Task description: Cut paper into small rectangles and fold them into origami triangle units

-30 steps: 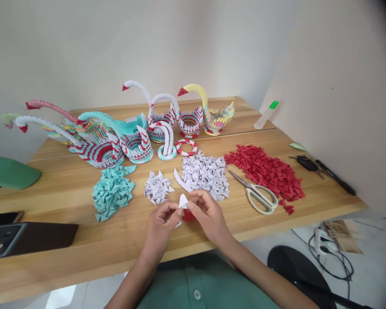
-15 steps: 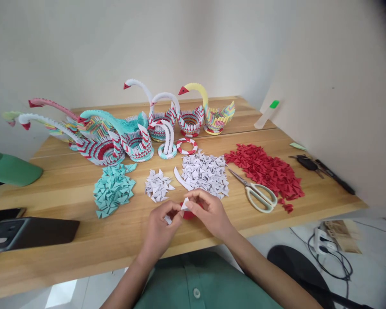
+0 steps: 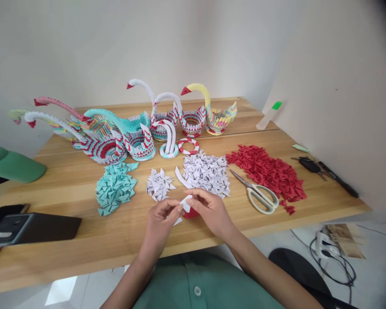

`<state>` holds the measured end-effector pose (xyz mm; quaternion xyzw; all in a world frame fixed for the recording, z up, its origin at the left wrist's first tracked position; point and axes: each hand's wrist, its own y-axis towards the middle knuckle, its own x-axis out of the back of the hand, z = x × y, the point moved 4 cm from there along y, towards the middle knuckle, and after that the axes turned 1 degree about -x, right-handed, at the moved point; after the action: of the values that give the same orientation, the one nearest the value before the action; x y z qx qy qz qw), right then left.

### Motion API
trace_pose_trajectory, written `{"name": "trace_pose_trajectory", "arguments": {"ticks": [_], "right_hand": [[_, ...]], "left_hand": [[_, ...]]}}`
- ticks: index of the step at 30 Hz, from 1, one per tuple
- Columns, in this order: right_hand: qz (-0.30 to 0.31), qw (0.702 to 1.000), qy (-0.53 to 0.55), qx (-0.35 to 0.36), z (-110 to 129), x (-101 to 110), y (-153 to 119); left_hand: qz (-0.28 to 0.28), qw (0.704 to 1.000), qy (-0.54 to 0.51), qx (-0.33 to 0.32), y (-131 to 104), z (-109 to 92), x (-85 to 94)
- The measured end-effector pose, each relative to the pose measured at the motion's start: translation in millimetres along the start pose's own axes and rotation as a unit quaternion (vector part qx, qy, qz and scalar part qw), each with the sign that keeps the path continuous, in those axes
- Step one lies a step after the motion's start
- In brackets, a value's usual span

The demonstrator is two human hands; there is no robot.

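Note:
My left hand [image 3: 161, 218] and my right hand [image 3: 212, 211] meet near the table's front edge, both pinching a small white folded paper piece [image 3: 187, 203]. Under my right fingers lies a red object [image 3: 191, 213], mostly hidden. Another bit of white paper [image 3: 178, 221] shows just below my left fingertips. Beyond my hands are a small pile of white folded paper triangles [image 3: 160, 184], a larger white pile [image 3: 207, 174] and a curved white strip of joined pieces [image 3: 181, 178] at its left side.
Teal triangles [image 3: 116, 189] lie left, red triangles [image 3: 270, 174] right, with scissors [image 3: 260, 195] between the red pile and me. Several paper swans [image 3: 138, 143] and a red-and-white ring [image 3: 188, 146] stand behind. A phone [image 3: 48, 227] and green bottle [image 3: 16, 165] are far left.
The white piece between my fingertips has turned and now shows a broader face. The white paper below my left fingers shows more. The view has shifted slightly.

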<state>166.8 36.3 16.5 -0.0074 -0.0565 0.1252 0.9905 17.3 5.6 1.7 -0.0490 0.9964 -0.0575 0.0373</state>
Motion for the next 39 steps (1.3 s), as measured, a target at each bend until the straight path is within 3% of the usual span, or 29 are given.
{"name": "trace_pose_trajectory", "arguments": {"ticks": [12,20,26,32,39], "right_hand": [[-0.001,0.998,-0.052,0.037,1.5,1.0,1.4],[-0.003,0.998,-0.057,0.026,-0.8,0.2,3.0],[0.044,0.999,-0.008,-0.012,-4.1,-1.8,5.5],[0.021,0.999,-0.043,0.016,1.1,0.3,3.3],[0.028,0.994,-0.091,0.053,8.1,0.9,1.5]], "left_hand": [[-0.009,1.000,0.007,-0.010,1.5,4.4,2.0],[-0.021,0.999,0.011,-0.042,0.0,5.9,4.6],[-0.027,0.995,0.057,-0.079,0.4,3.4,5.3],[-0.007,0.990,0.115,-0.086,1.0,0.9,5.0],[0.012,0.970,0.186,-0.154,4.3,-15.9,5.4]]}}
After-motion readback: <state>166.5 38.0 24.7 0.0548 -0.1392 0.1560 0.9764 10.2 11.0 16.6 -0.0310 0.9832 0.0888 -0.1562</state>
